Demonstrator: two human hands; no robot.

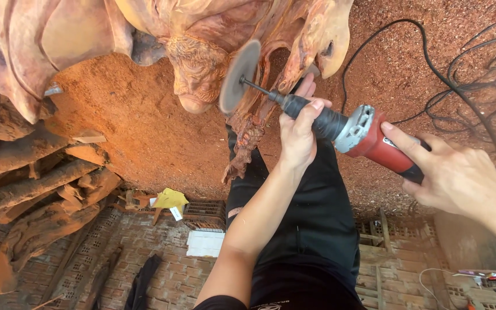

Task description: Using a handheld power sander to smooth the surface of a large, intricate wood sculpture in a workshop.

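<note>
The red grinder (pixel 368 138) hangs in mid-air, its disc (pixel 238 76) touching the reddish wood carving (pixel 202 69). Left hand (pixel 298 135) fingers wrap the black neck; right hand (pixel 452 175) clasps the body. The disc may snag on the carved folds and kick towards the near left fingers; the black cord (pixel 431 63) trails close

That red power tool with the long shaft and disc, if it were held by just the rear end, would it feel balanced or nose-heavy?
Probably nose-heavy: the power tool carries a long shaft ending in a wide disc, well ahead of the red body. Both hands hold it, the left hand on the black neck, the right hand at the rear. The trailing cable may tug too.
</note>
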